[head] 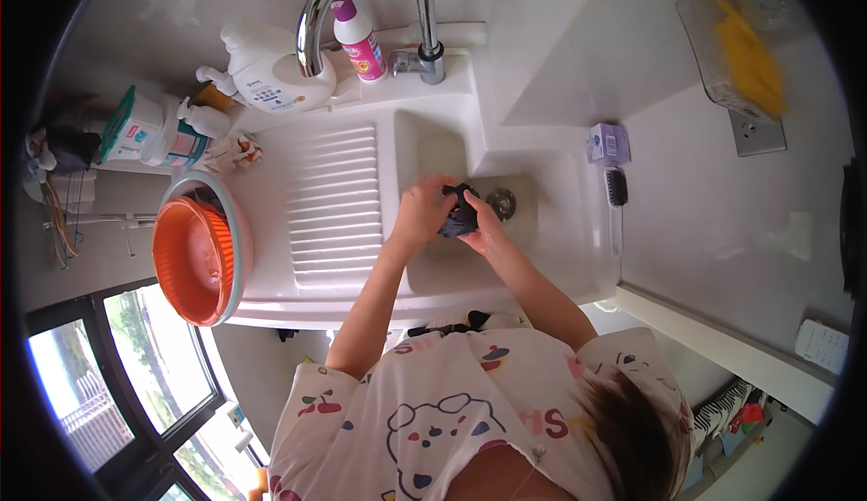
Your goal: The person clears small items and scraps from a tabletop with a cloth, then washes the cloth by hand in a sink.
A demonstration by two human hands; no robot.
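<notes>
A small dark cloth (462, 220) is bunched up between my two hands above the sink basin (433, 267). On its left side, my left hand (425, 206) grips it with bent fingers. From the right, my right hand (484, 226) holds the same cloth, thumb on top. Just beyond my right hand lies the metal drain (502, 204) in the basin floor. The ribbed washboard (335, 206) of the sink is to the left of my hands. What the cloth is exactly cannot be told, as the fingers cover part of it.
A chrome faucet (425, 20) arches over the back, beside a pink-and-white bottle (362, 43) and a large white detergent jug (281, 74). Orange (196, 260) and pale basins stand at the left. A scrub brush (616, 206) and a purple box (608, 144) rest on the right rim.
</notes>
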